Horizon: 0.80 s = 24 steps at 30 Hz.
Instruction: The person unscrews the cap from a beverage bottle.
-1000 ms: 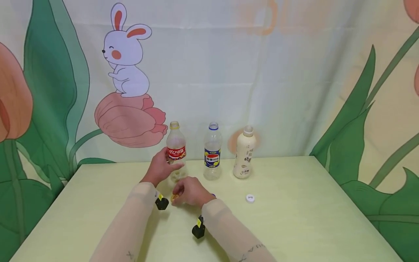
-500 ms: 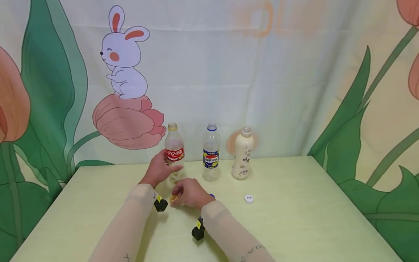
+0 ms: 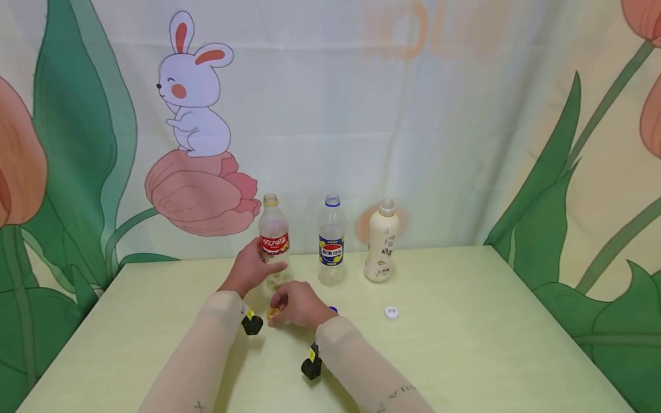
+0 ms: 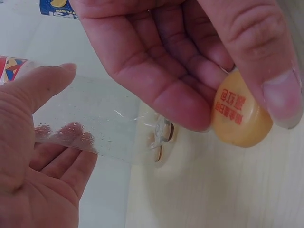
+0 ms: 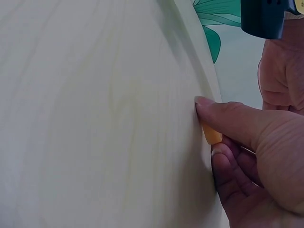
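Note:
My left hand [image 3: 249, 269] grips an uncapped clear plastic bottle [image 3: 273, 221] with a red label and a yellow neck ring. It stands upright near the back of the table. In the left wrist view the thumb lies on the near side of the clear bottle wall [image 4: 107, 114], with the fingers behind it. My right hand [image 3: 302, 307] pinches an orange-yellow bottle cap [image 4: 240, 111] between thumb and fingertips, in front of that bottle. Red printing shows on the cap's top. The right wrist view shows the cap [image 5: 212, 135] edge-on, low over the table.
To the right stand two more uncapped bottles: a clear one [image 3: 331, 235] with a blue label, and a cream one [image 3: 381, 244]. A blue cap [image 3: 333, 310] is partly hidden behind the right hand. A white cap [image 3: 391, 312] lies farther right on the table [image 3: 465, 344]. A printed curtain hangs behind.
The head view has shifted slightly, so the whole scene sits a little farther left. Both hands keep their holds on the bottle and the orange-yellow cap, with little other movement.

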Available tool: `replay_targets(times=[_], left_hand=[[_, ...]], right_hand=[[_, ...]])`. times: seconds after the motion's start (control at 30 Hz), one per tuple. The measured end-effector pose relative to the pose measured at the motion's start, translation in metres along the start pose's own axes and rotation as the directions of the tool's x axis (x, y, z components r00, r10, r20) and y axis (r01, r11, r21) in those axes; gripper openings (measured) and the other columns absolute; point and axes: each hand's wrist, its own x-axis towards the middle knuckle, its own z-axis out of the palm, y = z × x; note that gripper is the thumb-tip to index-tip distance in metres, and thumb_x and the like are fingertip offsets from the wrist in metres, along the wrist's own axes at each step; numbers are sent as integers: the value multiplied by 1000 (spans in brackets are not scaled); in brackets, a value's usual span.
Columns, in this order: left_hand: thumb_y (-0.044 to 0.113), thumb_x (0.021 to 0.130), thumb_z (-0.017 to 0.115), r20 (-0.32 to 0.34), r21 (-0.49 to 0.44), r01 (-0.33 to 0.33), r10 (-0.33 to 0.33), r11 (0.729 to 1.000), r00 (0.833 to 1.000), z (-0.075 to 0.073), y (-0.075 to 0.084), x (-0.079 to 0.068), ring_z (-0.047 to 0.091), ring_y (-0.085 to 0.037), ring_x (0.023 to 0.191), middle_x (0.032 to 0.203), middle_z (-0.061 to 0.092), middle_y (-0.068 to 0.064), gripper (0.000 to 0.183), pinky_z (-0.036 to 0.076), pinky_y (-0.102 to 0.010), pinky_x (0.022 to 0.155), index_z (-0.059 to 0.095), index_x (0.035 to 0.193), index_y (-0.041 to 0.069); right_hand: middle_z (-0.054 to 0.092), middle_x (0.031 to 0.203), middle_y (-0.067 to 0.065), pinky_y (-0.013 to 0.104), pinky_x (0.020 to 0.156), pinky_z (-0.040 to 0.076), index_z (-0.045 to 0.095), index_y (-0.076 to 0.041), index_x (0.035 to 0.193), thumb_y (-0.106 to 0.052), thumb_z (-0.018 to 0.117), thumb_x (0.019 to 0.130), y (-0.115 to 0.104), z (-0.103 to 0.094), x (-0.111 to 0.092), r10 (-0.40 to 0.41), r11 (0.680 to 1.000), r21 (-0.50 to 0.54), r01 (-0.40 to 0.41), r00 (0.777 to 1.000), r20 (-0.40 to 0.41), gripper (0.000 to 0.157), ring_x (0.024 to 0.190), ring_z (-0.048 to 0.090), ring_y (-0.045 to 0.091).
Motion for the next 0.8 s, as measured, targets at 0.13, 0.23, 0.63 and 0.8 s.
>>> replay_targets(times=[0.13, 0.23, 0.63, 0.8], left_hand=[[24, 87, 83, 24, 18, 20, -21, 1000, 1000, -4, -3, -2, 52, -41, 137, 148, 54, -21, 81, 43, -57, 115, 37, 150, 3], [27, 87, 83, 36, 48, 46, -47, 998, 998, -10, -5, -5, 49, -42, 141, 150, 51, -24, 88, 43, -58, 115, 32, 154, 2], [37, 87, 81, 70, 243, 67, -86, 968, 994, -36, 3, -33, 36, -47, 147, 161, 34, -28, 100, 37, -61, 118, 22, 158, -3], [34, 92, 75, 42, 325, -51, 39, 944, 998, -47, 13, -46, 33, -46, 149, 161, 35, -26, 88, 32, -61, 121, 28, 157, -3]], right_hand=[[70, 83, -5, 17, 69, 50, 76, -11, 94, -19, 94, 73, -6, 0, -1, -6, 1000, -10, 6, 1000, 1, 29, 75, 58, 5], [71, 83, -5, 18, 72, 51, 77, -10, 98, -21, 95, 72, -12, -4, 0, 12, 1000, -17, -12, 1000, 9, 34, 77, 59, 5], [76, 102, -3, 21, 79, 56, 77, -13, 108, -36, 85, 84, -39, -53, -45, -39, 999, -27, 38, 999, -27, 34, 92, 67, 9], [73, 102, -3, 26, 81, 58, 76, -15, 106, -29, 82, 88, -36, -100, -78, -120, 993, -4, 122, 972, -201, 24, 97, 68, 16]])
